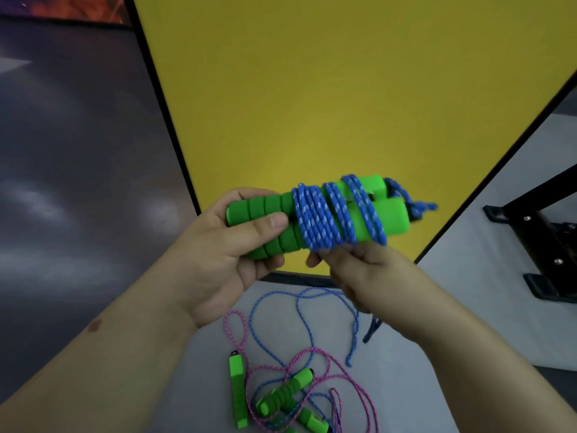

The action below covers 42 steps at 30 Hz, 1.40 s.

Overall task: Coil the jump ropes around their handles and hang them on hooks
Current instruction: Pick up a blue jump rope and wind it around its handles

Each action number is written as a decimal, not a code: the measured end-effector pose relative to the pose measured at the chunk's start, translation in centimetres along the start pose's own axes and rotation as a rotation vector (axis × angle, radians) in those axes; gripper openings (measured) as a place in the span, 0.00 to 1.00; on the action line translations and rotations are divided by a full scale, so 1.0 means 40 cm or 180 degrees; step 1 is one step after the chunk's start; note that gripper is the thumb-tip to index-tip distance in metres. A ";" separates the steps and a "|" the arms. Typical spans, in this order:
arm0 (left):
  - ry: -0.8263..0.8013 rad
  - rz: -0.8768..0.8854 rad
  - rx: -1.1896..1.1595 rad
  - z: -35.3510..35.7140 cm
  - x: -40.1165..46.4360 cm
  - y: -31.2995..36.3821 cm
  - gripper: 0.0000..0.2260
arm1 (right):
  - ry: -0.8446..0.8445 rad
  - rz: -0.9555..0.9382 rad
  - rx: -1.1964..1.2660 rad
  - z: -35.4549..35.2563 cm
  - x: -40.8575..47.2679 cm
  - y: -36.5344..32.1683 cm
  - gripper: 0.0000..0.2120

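Note:
My left hand (224, 248) grips the ribbed ends of two green foam handles (384, 210) held side by side at chest height. A blue speckled rope (324, 214) is coiled in many turns around their middle. My right hand (365, 273) sits just under the coil with its fingertips pinching the rope at the lowest turns. The free end of the blue rope (354, 332) hangs down toward the floor. On the grey floor below lie a pink rope (315, 354) and several more green handles (287, 392), tangled with another blue rope.
A yellow panel (327, 89) with a black frame stands straight ahead. A dark grey wall (78, 151) is on the left. The black metal foot of a rack (537, 242) stands on the floor at the right. No hooks are in sight.

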<state>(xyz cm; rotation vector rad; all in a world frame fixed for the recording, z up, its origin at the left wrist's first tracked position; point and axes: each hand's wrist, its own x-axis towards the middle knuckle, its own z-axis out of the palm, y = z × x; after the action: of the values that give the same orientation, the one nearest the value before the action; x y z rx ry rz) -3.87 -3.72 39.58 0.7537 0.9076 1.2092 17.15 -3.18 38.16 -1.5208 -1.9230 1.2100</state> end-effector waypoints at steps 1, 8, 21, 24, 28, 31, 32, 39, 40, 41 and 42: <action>0.0201 0.0103 0.0041 0.005 0.003 -0.007 0.16 | -0.0206 -0.0060 -0.0155 0.013 -0.005 -0.012 0.13; 0.1035 0.0901 0.2068 -0.014 0.011 -0.042 0.13 | -0.0455 -0.0333 -0.0910 0.007 -0.018 -0.050 0.18; -0.0416 0.0713 0.3811 -0.022 -0.002 -0.045 0.24 | 0.0132 -0.0589 -0.0429 -0.051 -0.042 -0.075 0.03; -0.0576 0.0594 0.3659 -0.021 -0.001 -0.051 0.24 | 0.0161 -0.0467 -0.0037 -0.046 -0.034 -0.072 0.03; -0.0882 0.0267 0.2814 -0.008 -0.012 -0.035 0.14 | 0.0094 -0.0114 0.1560 -0.026 -0.014 -0.056 0.04; -0.0595 0.0341 0.2218 0.006 -0.024 -0.039 0.12 | 0.0038 0.0128 0.2336 -0.017 -0.008 -0.055 0.07; -0.0453 0.0408 0.2176 0.014 -0.026 -0.042 0.13 | 0.0066 0.0187 0.2428 -0.015 -0.006 -0.056 0.08; -0.0352 0.0428 0.1025 0.019 -0.006 -0.064 0.16 | 0.0419 0.0321 0.2786 0.023 0.002 -0.065 0.09; -0.0341 0.0408 0.0927 0.018 -0.003 -0.066 0.17 | 0.0456 0.0302 0.2806 0.026 0.002 -0.066 0.09; -0.0327 0.0383 0.0863 0.018 -0.001 -0.067 0.17 | 0.0487 0.0282 0.2803 0.028 0.003 -0.067 0.09; -0.0302 0.0364 0.0820 0.017 0.000 -0.068 0.18 | 0.0498 0.0257 0.2795 0.029 0.003 -0.069 0.10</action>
<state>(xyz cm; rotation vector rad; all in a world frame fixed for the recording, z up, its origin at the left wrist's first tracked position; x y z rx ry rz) -2.08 -4.29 37.51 1.0730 0.9625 1.1577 14.64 -3.58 39.78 -1.1499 -0.9904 1.6075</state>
